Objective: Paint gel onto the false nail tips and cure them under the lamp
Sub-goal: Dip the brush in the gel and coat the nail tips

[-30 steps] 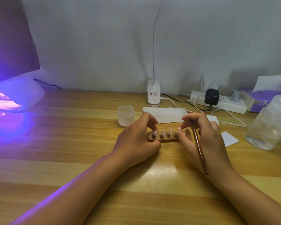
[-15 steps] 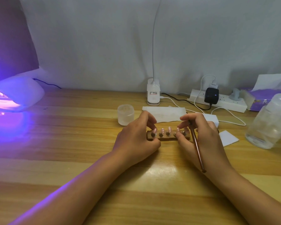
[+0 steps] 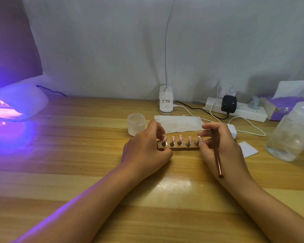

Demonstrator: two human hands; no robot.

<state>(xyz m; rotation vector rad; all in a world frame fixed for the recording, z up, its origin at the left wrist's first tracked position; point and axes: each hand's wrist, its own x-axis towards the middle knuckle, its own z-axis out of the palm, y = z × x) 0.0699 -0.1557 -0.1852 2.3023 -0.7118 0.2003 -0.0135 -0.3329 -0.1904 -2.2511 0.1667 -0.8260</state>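
While the wooden holder [image 3: 181, 147] lies flat at the centre of the counter [image 3: 77, 155], my left grip [image 3: 144, 149] pinches its left end between the thumb and curled fingers. My right grip [image 3: 223, 149] is curled round a copper-coloured brush [image 3: 217, 158], whose handle end points back toward me, and its fingertips touch the holder's right end. Five pink nail tips [image 3: 180, 137] stand in a row on the holder's pegs. A frosted jar [image 3: 136, 124] sits just behind the left grip, beside a white wipe [image 3: 181, 122]. The curing lamp [image 3: 19, 102] glows violet at far left, well apart.
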